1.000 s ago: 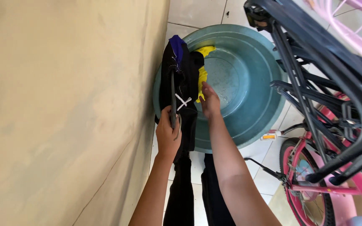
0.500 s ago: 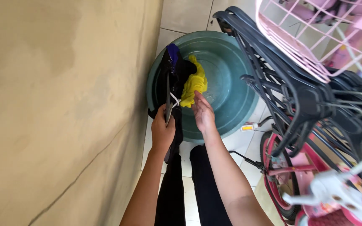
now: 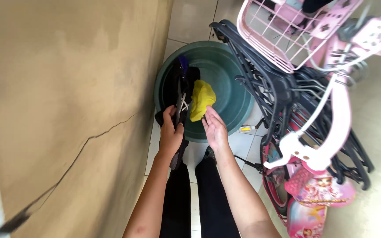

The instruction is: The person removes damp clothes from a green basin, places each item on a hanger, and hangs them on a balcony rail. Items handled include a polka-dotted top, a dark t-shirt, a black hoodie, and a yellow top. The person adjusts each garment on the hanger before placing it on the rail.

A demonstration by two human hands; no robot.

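Note:
A round teal basin (image 3: 232,94) stands on the tiled floor against the wall. My left hand (image 3: 171,132) grips a black garment (image 3: 178,86) with a white drawstring and a purple patch, draped over the basin's left rim. My right hand (image 3: 215,128) is closed on the lower end of a yellow cloth (image 3: 201,99), lifting it just over the basin's near rim. Both forearms reach forward above my legs in black trousers (image 3: 199,198).
A beige wall (image 3: 67,101) with a crack fills the left side. On the right leans a pink child's bicycle (image 3: 318,145) with a pink wire basket (image 3: 283,33), and several dark plastic hangers (image 3: 278,88) hang over it, close to the basin.
The view has pulled back and up. The yellow cloth has come out of the basin's middle toward its near rim, bunched in my right hand. My left hand keeps its hold on the black garment.

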